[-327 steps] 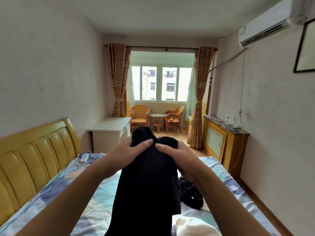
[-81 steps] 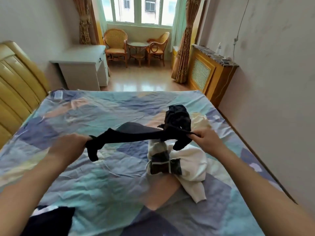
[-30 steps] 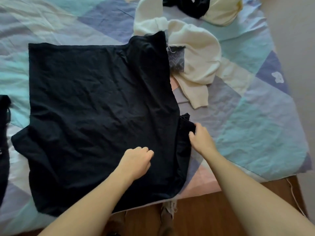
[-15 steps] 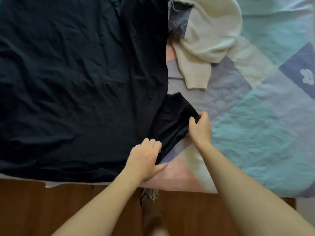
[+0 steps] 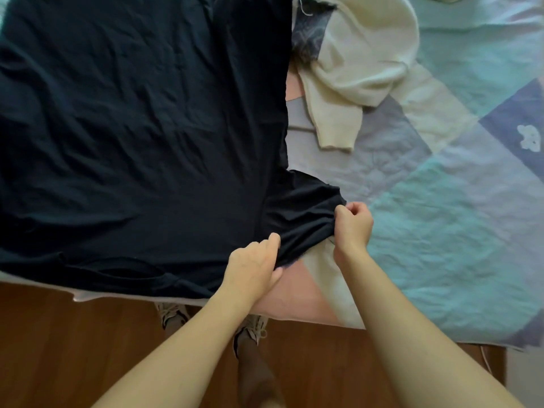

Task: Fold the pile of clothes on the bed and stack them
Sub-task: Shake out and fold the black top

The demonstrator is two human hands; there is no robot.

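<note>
A large black T-shirt lies spread flat on the bed, filling the left and middle of the view. Its right sleeve sticks out toward the right near the bed's front edge. My right hand pinches the sleeve's outer end. My left hand grips the sleeve's lower edge where it meets the body. A cream sweater lies crumpled at the upper right, just beside the shirt's right edge, with a dark patterned piece tucked against it.
The patchwork bedsheet in teal, lilac and pink shows to the right of the shirt. The bed's front edge runs across the lower view, with brown wooden floor below it. My shoes stand at the bed's edge.
The black shirt went from held up in the air to spread flat on the bed. In the last second both hands took hold of its right sleeve and drew it out to the right.
</note>
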